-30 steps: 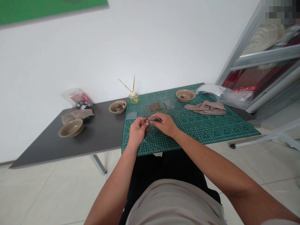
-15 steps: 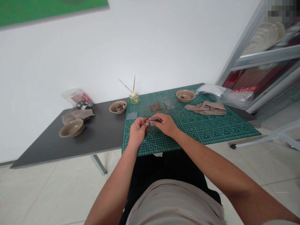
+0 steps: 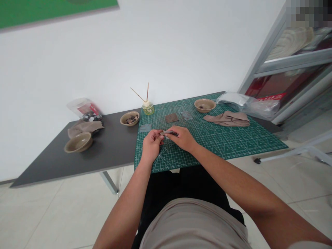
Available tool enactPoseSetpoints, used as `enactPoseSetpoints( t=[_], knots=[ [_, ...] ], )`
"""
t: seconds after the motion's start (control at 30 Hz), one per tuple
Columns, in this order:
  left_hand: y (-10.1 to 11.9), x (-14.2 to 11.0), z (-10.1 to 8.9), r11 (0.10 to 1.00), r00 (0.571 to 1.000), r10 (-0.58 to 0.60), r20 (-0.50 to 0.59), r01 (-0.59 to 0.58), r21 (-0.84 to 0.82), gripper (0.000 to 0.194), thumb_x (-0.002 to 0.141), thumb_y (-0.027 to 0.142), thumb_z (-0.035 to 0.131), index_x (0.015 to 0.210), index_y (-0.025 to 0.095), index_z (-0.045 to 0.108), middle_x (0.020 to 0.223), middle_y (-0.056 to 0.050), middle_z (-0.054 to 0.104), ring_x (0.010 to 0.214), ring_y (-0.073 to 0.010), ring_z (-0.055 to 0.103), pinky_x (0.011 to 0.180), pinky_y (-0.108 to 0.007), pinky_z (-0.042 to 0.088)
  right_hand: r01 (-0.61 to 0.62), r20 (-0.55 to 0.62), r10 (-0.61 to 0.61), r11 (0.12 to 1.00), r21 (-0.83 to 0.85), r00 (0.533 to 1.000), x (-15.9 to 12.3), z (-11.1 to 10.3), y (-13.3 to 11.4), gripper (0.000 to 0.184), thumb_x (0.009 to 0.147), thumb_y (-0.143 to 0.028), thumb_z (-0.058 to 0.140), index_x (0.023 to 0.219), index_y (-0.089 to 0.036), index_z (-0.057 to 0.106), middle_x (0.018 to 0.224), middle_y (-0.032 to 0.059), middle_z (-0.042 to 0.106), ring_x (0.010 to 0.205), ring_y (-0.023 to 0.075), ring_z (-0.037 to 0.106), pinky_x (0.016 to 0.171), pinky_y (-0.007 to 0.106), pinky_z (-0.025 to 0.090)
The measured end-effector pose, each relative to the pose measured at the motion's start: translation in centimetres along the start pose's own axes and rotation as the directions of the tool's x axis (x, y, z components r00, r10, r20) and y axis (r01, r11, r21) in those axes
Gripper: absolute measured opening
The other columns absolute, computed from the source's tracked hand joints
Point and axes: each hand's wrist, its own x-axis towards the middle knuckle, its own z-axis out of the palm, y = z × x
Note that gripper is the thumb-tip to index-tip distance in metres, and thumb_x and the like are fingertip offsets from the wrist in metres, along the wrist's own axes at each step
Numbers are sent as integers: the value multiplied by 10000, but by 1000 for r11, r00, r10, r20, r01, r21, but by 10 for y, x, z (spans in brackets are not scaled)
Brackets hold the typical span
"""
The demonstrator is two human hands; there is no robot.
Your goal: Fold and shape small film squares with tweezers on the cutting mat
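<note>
Over the green cutting mat my two hands meet. My left hand is closed, pinching a small pale piece between thumb and fingers; its exact kind is too small to tell. My right hand grips a folded grey sheet that looks like sandpaper, its edge against the small piece. Just beyond the hands lie a brown square of sandpaper and a small clear plastic bag. Another flat clear packet rests left of them.
A bowl of small dark and pinkish pieces stands left of a glass diffuser bottle with sticks. Farther left are another bowl, a cloth and a plastic jar. At right are a bowl, a brown cloth and plastic wrapping.
The grey sheet in my right hand has tilted a little flatter and shifted slightly left against the small piece. The hands otherwise keep their place, and the view has shifted slightly.
</note>
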Motion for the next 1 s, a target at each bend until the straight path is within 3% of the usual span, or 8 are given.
enactPoseSetpoints(
  t=[0.2,0.73,0.9,1.0],
  knots=[
    [4,-1,1,999,999,-29,36,28,28,127,750,191,595,872,188,629,611,46,563,533,-106,526,557,-236,415,60,-72,-58,998,31,996,-1,1,1,103,902,-271,633,907,-218,722,906,22,738,843,162,673,776,280,491],
    [2,0,0,999,1000,3,5,-3,-44,165,745,204,603,906,186,636,641,41,565,549,-109,537,569,-246,431,18,-4,-18,1000,6,1000,-1,0,0,110,899,-287,637,885,-232,731,861,14,734,819,166,673,772,290,502],
    [0,1,1,1000,999,10,45,-10,5,138,730,174,607,868,188,613,638,45,552,549,-107,534,569,-245,440,89,-101,-82,994,67,991,-2,-2,-3,122,910,-263,612,923,-244,732,932,19,743,883,169,680,828,303,513],
    [1,2,2,998,999,47,25,-45,-47,181,764,188,598,943,208,584,639,54,531,566,-112,548,583,-247,468,17,-189,-5,998,63,982,-2,-3,-5,128,904,-288,614,929,-244,732,923,19,749,871,181,687,814,311,520]
  ],
)
